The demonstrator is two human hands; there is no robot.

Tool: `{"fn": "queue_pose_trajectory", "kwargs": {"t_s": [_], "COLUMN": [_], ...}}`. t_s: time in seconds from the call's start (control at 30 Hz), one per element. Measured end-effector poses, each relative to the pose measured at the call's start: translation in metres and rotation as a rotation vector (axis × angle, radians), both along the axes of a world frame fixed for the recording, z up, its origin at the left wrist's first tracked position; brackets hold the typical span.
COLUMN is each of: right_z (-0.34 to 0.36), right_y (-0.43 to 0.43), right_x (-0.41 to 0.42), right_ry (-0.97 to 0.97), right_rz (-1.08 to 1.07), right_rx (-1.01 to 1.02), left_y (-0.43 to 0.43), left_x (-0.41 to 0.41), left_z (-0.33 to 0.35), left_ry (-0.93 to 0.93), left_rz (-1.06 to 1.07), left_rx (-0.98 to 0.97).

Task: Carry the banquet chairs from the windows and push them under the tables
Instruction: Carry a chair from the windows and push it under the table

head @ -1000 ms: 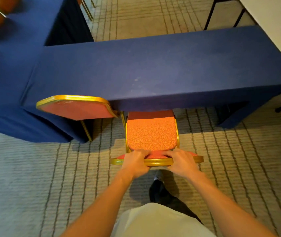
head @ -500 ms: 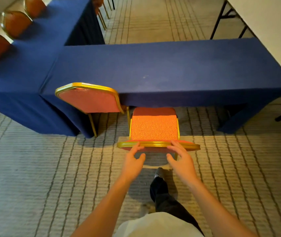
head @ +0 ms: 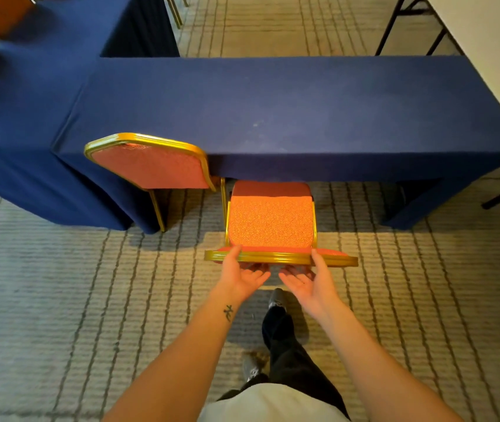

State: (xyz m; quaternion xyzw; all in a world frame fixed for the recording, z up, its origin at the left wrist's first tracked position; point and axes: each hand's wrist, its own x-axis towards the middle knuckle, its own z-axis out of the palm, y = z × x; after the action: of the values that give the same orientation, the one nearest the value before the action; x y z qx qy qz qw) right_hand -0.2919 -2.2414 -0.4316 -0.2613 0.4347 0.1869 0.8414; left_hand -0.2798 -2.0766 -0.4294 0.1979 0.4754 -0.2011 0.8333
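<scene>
1. Head view: a banquet chair (head: 270, 223) is seen standing on the carpet (head: 60, 284) at the near edge of the blue-draped table (head: 288, 111); the far edge of its seat is just under the cloth, and most of the seat is left out in the open.
2. The left hand (head: 241, 277) and right hand (head: 312, 281) are held palm-up at the gold top rail (head: 279, 257); thumbs are laid against the rail, fingers loosely curled just below it; nothing is seen to be clasped.
3. The step in hand is judged to be the push under the table, barely begun; a straight forward push on the backrest is called for next, kept clear of the second chair (head: 151, 166) just to the left, already tucked in.
4. No brand, label or legible writing is shown; a small tattoo (head: 228, 312) on the left forearm cannot be read as text.
</scene>
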Motion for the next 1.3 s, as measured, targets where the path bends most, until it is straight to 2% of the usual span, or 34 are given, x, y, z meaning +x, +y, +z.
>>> {"fn": "queue_pose_trajectory", "kwargs": {"t_s": [0.1, 0.2, 0.57, 1.3], "right_z": [-0.003, -0.001, -0.009, -0.031], "right_y": [0.010, 0.015, 0.019, 0.018], "right_x": [0.018, 0.035, 0.076, 0.263], "right_ry": [-0.021, 0.007, -0.016, -0.059], "right_rz": [-0.040, -0.005, 0.051, 0.031], "right_rx": [0.022, -0.066, -0.156, -0.159], "left_y": [-0.001, 0.003, 0.013, 0.015], "left_x": [0.017, 0.031, 0.071, 0.252], "left_z": [-0.006, -0.010, -0.018, -0.038], "left_ry": [0.013, 0.017, 0.040, -0.112], "left_rz": [0.084, 0.107, 0.098, 0.081], "left_rx": [-0.076, -0.091, 0.094, 0.101]}}
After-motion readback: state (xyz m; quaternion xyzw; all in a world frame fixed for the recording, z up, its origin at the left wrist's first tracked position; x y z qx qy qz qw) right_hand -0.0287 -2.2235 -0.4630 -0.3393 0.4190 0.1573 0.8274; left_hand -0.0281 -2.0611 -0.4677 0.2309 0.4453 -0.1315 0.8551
